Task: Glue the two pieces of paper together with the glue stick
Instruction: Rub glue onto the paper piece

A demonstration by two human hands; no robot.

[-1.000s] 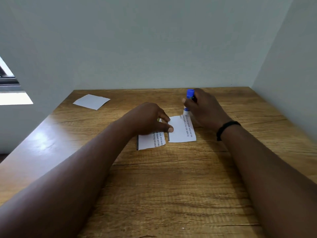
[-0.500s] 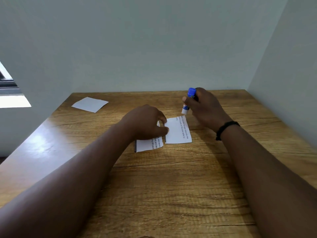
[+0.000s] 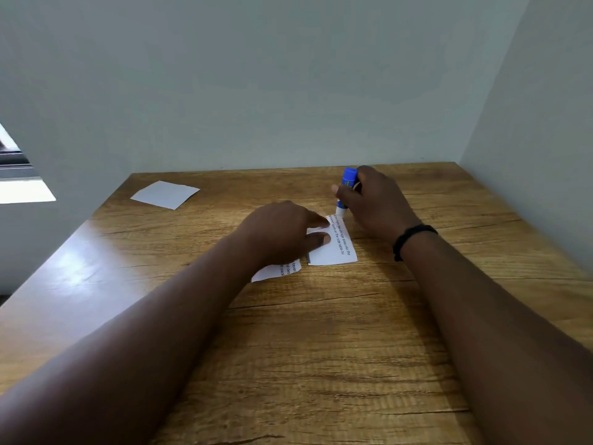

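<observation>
A loose white sheet (image 3: 165,194) is lying at the far left of the wooden table (image 3: 321,348), well apart from everything else.

The left hand (image 3: 282,234) is lying flat with its fingers spread a little, holding nothing. It is covering most of the left paper piece (image 3: 277,270), and only the near corner is peeking out. Half a second ago the fingertips were stopping at the gap between the two papers. Now two fingertips are reaching across and pressing on the right paper piece (image 3: 333,245). The two pieces are lying just beside each other, in the middle of the table. The right piece is long from near to far, and its printed lines are running the same way.

The right hand (image 3: 375,203) is wrapped around the glue stick (image 3: 346,192). The stick is standing almost straight up, leaning a bit. Its blue end is pointing up and its white end is pointing down. Before, the white end was hanging just past the paper; now it is touching the far edge of the right piece.

A black band (image 3: 412,239) is sitting on the right wrist.
</observation>
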